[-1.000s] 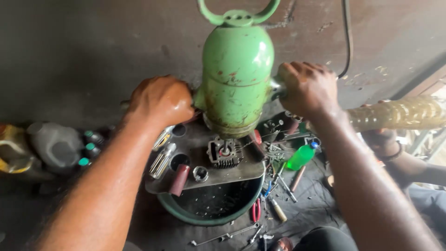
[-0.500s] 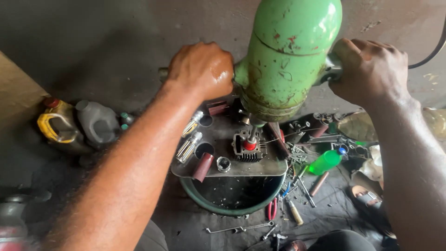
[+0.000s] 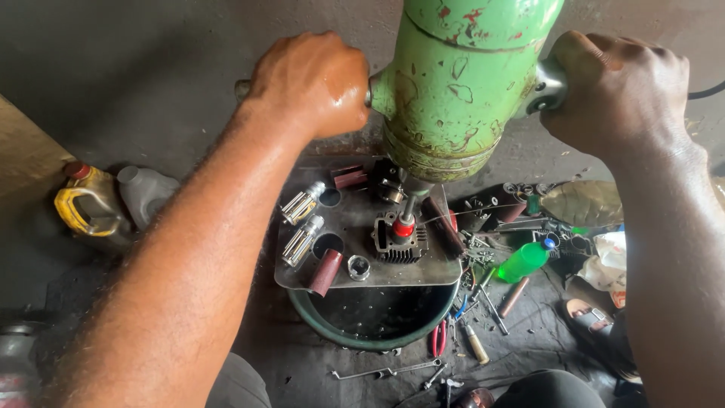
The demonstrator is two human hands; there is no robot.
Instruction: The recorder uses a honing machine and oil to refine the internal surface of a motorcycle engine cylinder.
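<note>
Green and chipped, a heavy drum-shaped machine body (image 3: 468, 83) fills the space between the two hands, its top running off the upper edge of the view. Its side handles are gripped from either side: the left hand (image 3: 313, 79) is closed in a fist around the left handle, whose tip (image 3: 242, 89) just shows past the knuckles, and the right hand (image 3: 615, 87) is wrapped tight around the metal handle (image 3: 547, 83) on the other side.

Below the hands, a grey metal plate (image 3: 355, 219) lies over a round green basin (image 3: 370, 332), the plate's near edge leaving the basin's front half open. A thin shaft from the machine's underside comes down onto a finned engine cylinder (image 3: 400, 242) with a red cap (image 3: 403, 227), directly beneath the machine and between both wrists. Under the left forearm's edge, two small clear bottles (image 3: 300, 223) and a dark red tube (image 3: 325, 272) sit close to the plate's left rim, with a small metal ring (image 3: 359, 267) beside them.

Beyond the left arm stand a yellow oil jug (image 3: 87, 204) and a grey jug (image 3: 143, 193). Below the right wrist, a green plastic bottle (image 3: 522, 261) lies amid crowded tools; red-handled pliers (image 3: 438, 338) and a spanner (image 3: 385, 370) lie on the dark floor near the basin's front edge.
</note>
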